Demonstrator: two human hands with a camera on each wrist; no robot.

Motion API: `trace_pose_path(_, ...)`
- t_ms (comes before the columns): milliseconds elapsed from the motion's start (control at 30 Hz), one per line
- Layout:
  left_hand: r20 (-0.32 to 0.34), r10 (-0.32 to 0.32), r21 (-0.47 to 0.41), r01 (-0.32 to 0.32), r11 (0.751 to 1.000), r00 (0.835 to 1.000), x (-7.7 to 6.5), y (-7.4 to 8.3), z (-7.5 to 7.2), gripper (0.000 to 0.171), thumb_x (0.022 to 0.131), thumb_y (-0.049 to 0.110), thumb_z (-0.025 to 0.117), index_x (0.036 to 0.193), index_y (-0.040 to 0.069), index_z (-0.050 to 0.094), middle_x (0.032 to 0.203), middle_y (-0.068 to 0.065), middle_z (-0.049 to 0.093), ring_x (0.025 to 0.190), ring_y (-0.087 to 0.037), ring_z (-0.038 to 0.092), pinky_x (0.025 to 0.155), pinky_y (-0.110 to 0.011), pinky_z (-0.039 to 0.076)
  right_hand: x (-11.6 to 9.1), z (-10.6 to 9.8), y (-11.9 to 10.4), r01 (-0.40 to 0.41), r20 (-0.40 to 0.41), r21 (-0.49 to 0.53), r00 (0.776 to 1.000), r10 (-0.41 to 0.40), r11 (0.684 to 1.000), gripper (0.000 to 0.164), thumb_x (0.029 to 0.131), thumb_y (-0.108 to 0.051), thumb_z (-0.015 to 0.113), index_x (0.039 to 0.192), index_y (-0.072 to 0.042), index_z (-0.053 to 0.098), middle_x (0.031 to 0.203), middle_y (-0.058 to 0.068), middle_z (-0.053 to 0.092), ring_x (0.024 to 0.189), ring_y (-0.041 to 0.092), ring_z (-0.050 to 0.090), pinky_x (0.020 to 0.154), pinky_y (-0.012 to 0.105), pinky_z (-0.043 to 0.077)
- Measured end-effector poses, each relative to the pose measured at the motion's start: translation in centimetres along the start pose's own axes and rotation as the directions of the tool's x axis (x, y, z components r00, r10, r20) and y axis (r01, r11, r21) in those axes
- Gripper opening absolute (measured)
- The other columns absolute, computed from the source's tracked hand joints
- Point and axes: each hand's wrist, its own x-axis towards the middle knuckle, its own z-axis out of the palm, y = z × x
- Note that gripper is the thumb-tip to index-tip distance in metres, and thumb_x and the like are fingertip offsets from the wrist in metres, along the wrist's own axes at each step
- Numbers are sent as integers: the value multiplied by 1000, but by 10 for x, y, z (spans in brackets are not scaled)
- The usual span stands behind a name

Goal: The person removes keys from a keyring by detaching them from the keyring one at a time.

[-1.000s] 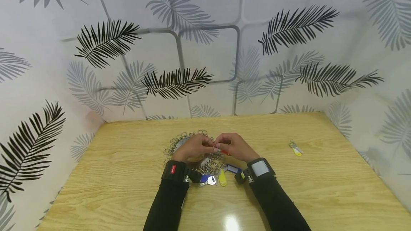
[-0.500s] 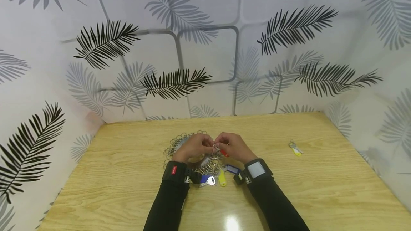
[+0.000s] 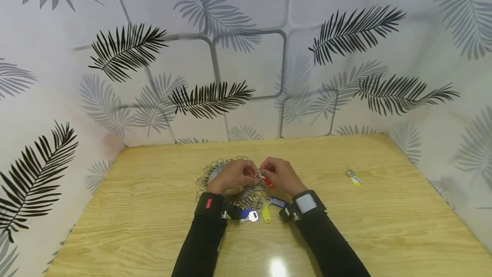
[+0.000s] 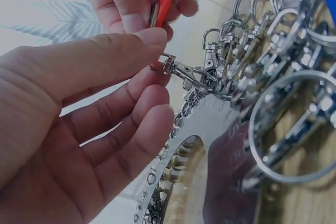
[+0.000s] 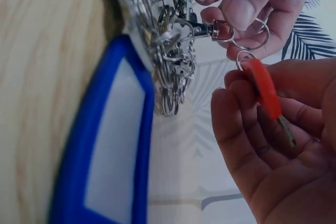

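Note:
My left hand [image 3: 232, 175] pinches a split ring [image 5: 258, 35] between thumb and forefinger. That ring is joined to a swivel snap hook [image 5: 202, 30] on the rim of a grey metal plate [image 4: 212, 114]. Close beside it, my right hand [image 3: 283, 175] holds a red key tag [image 5: 266, 90] by its upper end. A small ring [image 5: 241, 56] and a key [image 5: 286, 131] belong to this tag. In the right wrist view the small ring lies right by the split ring; whether they are linked I cannot tell. Several more snap hooks and rings crowd the plate's edge.
Near my wrists lie a blue tag [image 3: 279, 202], a yellow tag [image 3: 266, 213] and a silver key [image 3: 252, 216] over another blue tag. Farther right on the wooden table [image 3: 384, 225] lies a yellow-tagged key [image 3: 354, 178]. A leaf-patterned wall covering [image 3: 253, 67] stands behind.
The red tag has swung lower and shows more fully below my right fingers. My right hand has shifted slightly up and right; my left hand stays nearly in place.

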Motion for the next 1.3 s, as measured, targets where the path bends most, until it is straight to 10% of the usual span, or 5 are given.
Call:
trace_pose_path(267, 18, -43, -44, 44, 998, 999, -4, 3, -4, 19, 87, 19, 72, 104, 10, 69, 89, 2, 65, 84, -14, 61, 79, -36, 50, 1, -1, 3, -29, -22, 58, 999, 31, 998, 4, 91, -9, 68, 92, -13, 69, 86, -3, 68, 84, 14, 64, 73, 31, 53)
trace_pose_path(833, -192, 28, -172, -62, 983, 981, 1, 6, -7, 7, 97, 15, 60, 96, 9, 64, 80, -6, 70, 74, -23, 67, 69, -43, 55, 1, -7, 3, -18, 117, 353, 993, -25, 935, 20, 94, -7, 63, 111, 1, 67, 103, 16, 71, 89, 25, 71, 76, 34, 57)
trace_pose_path(1300, -201, 18, -224, -64, 972, 979, 3, 7, -5, 4, 97, 11, 59, 99, 8, 60, 83, -7, 71, 74, -26, 68, 74, -50, 54, -1, -8, 0, -74, 75, 311, 996, 53, 948, 15, 90, -11, 69, 100, 0, 69, 89, 12, 71, 78, 27, 69, 72, 40, 57)
